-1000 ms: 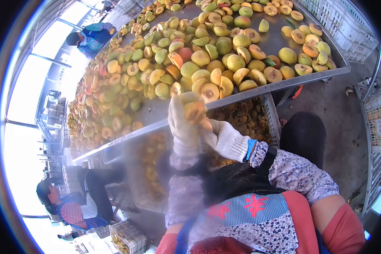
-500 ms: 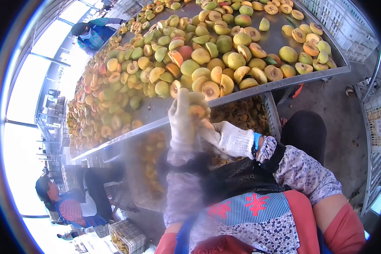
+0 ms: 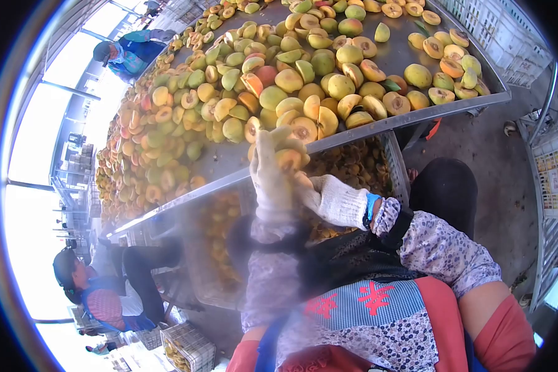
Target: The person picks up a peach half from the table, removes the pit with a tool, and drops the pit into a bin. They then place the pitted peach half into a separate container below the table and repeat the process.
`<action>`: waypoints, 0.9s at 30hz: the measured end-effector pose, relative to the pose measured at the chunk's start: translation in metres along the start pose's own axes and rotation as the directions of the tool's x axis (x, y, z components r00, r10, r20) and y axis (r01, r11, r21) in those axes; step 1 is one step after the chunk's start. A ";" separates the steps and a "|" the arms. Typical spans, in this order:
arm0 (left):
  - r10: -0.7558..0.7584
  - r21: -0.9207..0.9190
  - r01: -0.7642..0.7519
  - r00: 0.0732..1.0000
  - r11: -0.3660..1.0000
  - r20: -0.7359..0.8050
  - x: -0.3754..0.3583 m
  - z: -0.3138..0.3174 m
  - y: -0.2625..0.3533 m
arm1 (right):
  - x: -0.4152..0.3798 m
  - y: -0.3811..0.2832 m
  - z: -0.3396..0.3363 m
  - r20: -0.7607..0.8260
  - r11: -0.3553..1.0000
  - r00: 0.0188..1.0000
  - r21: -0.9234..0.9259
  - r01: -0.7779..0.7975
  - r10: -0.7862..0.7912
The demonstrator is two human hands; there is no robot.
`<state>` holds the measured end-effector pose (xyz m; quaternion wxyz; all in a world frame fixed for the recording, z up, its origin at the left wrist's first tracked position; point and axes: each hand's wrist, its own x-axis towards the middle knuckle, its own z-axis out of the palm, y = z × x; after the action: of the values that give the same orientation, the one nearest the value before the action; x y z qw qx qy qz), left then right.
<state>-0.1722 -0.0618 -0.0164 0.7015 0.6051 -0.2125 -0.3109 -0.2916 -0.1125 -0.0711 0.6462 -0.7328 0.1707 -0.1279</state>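
My left hand (image 3: pixel 268 170), in a white glove, is closed around a cut peach (image 3: pixel 289 160) just over the table's near edge. The orange cut face of this peach is turned toward me. My right hand (image 3: pixel 338 199), in a white knitted glove, has its fingers pinched together against the lower right of the peach. Whatever those fingers hold is hidden. Halved peaches (image 3: pixel 304 130) with brown centres lie right behind my left hand, on the metal table (image 3: pixel 409 116).
Below the table edge stand a crate of dark pieces (image 3: pixel 398 167) and a blurred crate of yellow pieces (image 3: pixel 226 242). One co-worker (image 3: pixel 130 53) is at the table's far left side, another (image 3: pixel 108 291) sits at lower left. White crates (image 3: pixel 502 37) are stacked at upper right.
My left hand and the peach have moved slightly right and down in view. My right hand keeps its pinch. Both co-workers have shifted a little, and the table appears slightly further left.
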 end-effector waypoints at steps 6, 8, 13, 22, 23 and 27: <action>0.015 -0.032 -0.012 0.994 0.999 0.111 0.007 -0.007 -0.004 | -0.007 -0.035 -0.021 0.429 0.773 0.810 0.316 -0.549 0.400; -0.024 0.041 0.017 0.984 0.999 0.176 0.011 -0.014 0.001 | -0.009 -0.039 -0.021 0.396 0.823 0.825 0.235 -0.517 0.404; 0.112 0.205 -0.196 0.925 0.959 0.363 0.004 -0.012 0.000 | -0.009 -0.026 -0.026 0.484 0.764 0.770 0.274 -0.584 0.415; -0.052 -0.523 0.127 0.986 0.843 0.156 -0.008 -0.002 0.005 | -0.008 -0.022 -0.010 0.218 0.993 0.975 0.120 0.020 -0.046; -0.066 -0.515 0.106 0.993 0.851 0.096 -0.011 -0.002 0.008 | -0.007 -0.021 -0.008 0.166 0.992 0.978 0.019 0.129 -0.130; -0.078 -0.610 0.121 0.992 0.783 0.096 -0.018 -0.019 0.005 | -0.007 -0.029 -0.013 0.217 0.939 0.957 -0.242 0.245 -0.193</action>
<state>-0.1712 -0.0350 -0.0137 0.8353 0.3439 -0.0904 -0.4193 -0.3012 -0.1185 -0.0405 0.5369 -0.8361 0.0409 -0.1048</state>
